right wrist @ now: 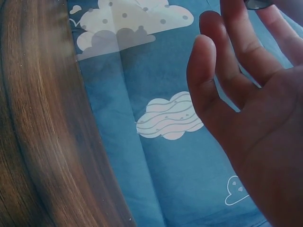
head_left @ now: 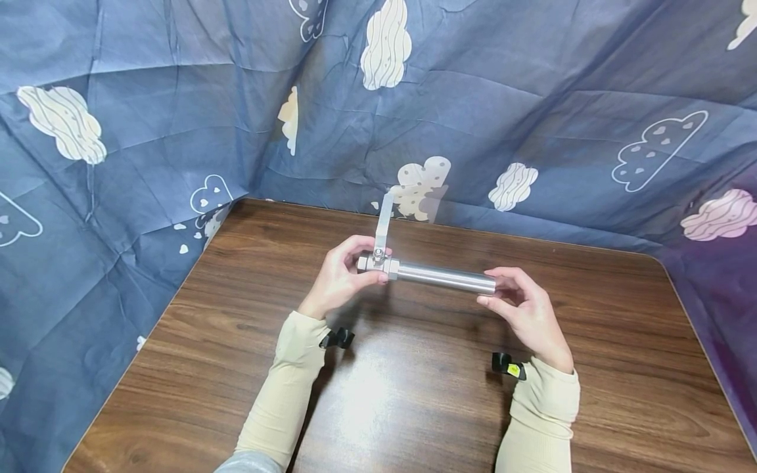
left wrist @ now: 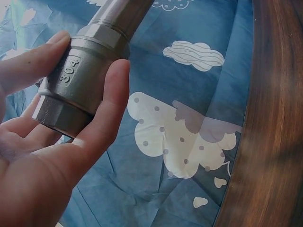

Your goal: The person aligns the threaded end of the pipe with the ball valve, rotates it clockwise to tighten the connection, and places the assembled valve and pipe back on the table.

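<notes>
In the head view my left hand [head_left: 338, 277] grips a metal ball valve [head_left: 390, 267], fingers behind it and thumb along its front. Its long flat lever [head_left: 384, 220] sticks up toward the cloth. A smooth steel pipe [head_left: 446, 276] runs from the valve's right side, in line with its body. My right hand [head_left: 535, 318] holds the pipe's far end between thumb and fingers. Seen from the left wrist, the valve body [left wrist: 78, 78] bears a raised "304". The right wrist view shows only a small bit of the pipe end [right wrist: 258, 4] at the top edge.
A brown wood-grain table [head_left: 414, 368] lies beneath both hands. Blue cloth [head_left: 461, 105] printed with clouds hangs behind the table and along its sides. Black wrist straps show near the left cuff [head_left: 304, 335] and the right cuff [head_left: 550, 391].
</notes>
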`<state>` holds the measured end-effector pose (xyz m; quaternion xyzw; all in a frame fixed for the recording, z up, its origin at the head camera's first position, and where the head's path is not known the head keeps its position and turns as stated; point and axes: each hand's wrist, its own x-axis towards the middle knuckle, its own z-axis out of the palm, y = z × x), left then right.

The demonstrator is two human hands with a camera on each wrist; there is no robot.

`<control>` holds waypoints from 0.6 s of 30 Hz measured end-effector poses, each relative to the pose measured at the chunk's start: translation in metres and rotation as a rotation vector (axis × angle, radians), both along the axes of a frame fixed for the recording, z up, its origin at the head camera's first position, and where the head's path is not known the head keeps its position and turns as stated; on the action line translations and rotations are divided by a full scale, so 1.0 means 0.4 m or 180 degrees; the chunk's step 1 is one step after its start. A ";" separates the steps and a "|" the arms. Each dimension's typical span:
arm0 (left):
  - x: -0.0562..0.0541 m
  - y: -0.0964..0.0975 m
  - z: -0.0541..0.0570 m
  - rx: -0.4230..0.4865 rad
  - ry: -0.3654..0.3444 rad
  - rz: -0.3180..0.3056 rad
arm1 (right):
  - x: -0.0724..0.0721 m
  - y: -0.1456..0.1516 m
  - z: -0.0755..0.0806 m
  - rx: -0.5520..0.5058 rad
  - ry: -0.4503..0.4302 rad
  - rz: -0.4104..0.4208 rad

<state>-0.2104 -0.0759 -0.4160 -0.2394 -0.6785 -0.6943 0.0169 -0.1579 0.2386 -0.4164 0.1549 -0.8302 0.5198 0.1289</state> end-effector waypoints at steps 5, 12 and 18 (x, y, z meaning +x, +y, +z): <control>0.002 0.000 0.001 -0.0024 -0.0024 0.0029 | -0.013 0.013 -0.028 0.0072 -0.0037 -0.0033; 0.002 -0.001 0.001 -0.0023 -0.0025 0.0024 | -0.013 0.019 -0.034 0.0140 -0.0139 -0.0065; 0.002 -0.002 -0.001 -0.0017 -0.0014 0.0004 | -0.004 0.011 -0.016 0.0207 -0.0190 -0.0100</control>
